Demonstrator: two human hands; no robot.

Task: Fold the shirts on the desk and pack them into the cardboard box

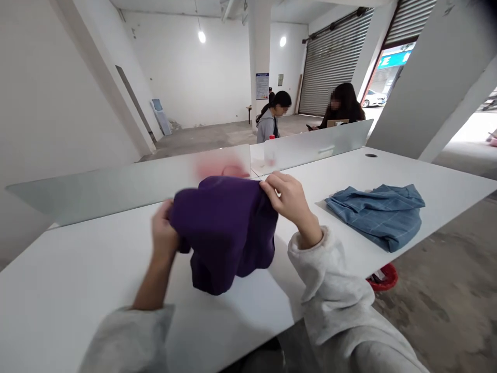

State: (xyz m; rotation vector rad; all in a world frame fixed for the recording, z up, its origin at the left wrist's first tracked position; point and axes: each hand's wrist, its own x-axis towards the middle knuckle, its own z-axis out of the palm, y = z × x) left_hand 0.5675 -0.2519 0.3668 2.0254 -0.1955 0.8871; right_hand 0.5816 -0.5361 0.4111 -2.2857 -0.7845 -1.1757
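Note:
A dark purple cloth (221, 223), perhaps a garment, hangs between my hands above the white table (89, 259). At its left side my left hand (163, 228) is closed on the edge, slightly blurred and with its fingers partly behind the fabric. My right hand (285, 194) pinches the upper right corner between thumb and fingers. The lower folds droop toward the tabletop, and I cannot tell whether they touch it. To the right, a crumpled blue checked cloth (380, 212) lies on the table, apart from both hands.
A frosted divider (147, 184) runs along the table's far side. Beyond it are a person in grey (267, 124) and a person in dark clothing (344, 109). A red-capped bottle (271, 150) shows near the divider. Below the right edge stands a red bin (389, 277).

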